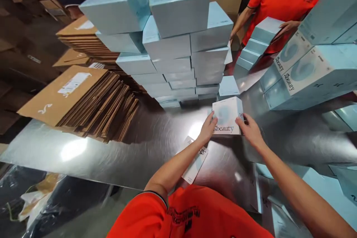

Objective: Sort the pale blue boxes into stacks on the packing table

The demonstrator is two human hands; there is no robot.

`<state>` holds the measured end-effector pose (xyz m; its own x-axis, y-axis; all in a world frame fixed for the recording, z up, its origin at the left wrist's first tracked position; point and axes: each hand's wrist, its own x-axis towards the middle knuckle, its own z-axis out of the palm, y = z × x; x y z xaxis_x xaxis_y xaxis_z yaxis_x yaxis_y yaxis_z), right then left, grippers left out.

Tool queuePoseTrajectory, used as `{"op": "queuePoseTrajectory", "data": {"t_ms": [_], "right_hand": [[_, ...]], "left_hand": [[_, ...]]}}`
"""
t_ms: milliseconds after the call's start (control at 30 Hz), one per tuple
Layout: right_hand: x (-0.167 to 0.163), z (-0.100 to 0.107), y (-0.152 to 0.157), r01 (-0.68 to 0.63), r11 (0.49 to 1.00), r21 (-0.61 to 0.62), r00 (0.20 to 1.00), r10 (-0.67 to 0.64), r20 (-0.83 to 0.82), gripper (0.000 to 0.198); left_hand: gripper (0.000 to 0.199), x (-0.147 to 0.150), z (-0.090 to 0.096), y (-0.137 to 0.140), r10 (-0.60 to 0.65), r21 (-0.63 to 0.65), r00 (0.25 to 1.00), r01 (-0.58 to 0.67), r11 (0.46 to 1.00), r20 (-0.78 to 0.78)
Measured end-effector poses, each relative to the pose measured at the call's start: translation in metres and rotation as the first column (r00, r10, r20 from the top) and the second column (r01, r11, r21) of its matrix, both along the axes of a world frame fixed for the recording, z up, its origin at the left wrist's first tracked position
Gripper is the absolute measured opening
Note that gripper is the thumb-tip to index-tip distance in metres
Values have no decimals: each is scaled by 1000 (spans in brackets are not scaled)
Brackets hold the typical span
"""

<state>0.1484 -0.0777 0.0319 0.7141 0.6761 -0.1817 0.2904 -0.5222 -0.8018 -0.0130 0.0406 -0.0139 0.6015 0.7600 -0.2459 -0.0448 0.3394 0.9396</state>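
Shiny metal is covering the counter (145, 145), and light is bouncing off it. Near the middle, a small pale blue box (227, 116) is sitting on the counter. The left hand (208, 128) is holding its left side, fingers curled on it. The right hand (251, 130) is holding its right side the same way. Behind the box, a tall stack of blue boxes (178, 44) is standing. Flat brown cardboard (80, 98) is lying in a pile on the left. A white card (195, 163) is lying under the left arm.

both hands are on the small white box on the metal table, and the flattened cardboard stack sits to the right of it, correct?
Not quite. The head view shows the flattened cardboard stack to the left of the small white box, not the right. The left hand and right hand do hold it on the metal table.
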Motion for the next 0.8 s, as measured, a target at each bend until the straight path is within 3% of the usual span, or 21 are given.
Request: {"op": "queuePoseTrajectory", "data": {"t_ms": [67,133,167,200,267,333,367,433,500,567,667,700,800], "right_hand": [[-24,11,-3,-288,955,67,952,278,130,72],[-41,21,-3,-561,820,115,827,546,137,62],[-44,25,-1,-615,777,135,788,601,135,55],[-43,28,2,-607,779,158,794,589,148,50],[-26,33,11,-463,863,205,883,428,192,47],[0,34,22,-322,925,201,944,296,149,56],[13,33,26,-316,933,170,949,311,60,65],[32,31,29,-386,915,120,895,403,-191,80],[40,29,28,-397,909,128,835,415,-361,83],[45,27,22,-278,950,145,854,313,-415,81],[56,27,13,-37,988,149,884,102,-456,71],[61,27,10,19,990,141,884,49,-464,66],[76,30,9,111,988,103,889,-53,-455,54]], "left_hand": [[76,-3,9,7,-47,-73,992,56,996,117],[85,-12,10,21,-94,-193,976,133,972,196],[88,-19,7,29,-112,-257,970,167,952,214],[89,-26,3,36,-130,-321,966,199,926,225],[80,-40,-4,49,-186,-434,953,277,857,239],[64,-49,-9,58,-254,-496,933,352,794,255],[56,-49,-9,61,-286,-515,925,377,770,251],[46,-42,-5,65,-351,-551,906,422,720,235],[43,-27,2,70,-392,-590,891,448,672,230],[47,-12,10,75,-337,-618,922,379,689,190],[50,0,16,76,-141,-565,988,148,812,56],[50,1,16,74,-128,-532,991,124,838,31],[51,0,12,57,-274,-430,961,259,865,28]]}}
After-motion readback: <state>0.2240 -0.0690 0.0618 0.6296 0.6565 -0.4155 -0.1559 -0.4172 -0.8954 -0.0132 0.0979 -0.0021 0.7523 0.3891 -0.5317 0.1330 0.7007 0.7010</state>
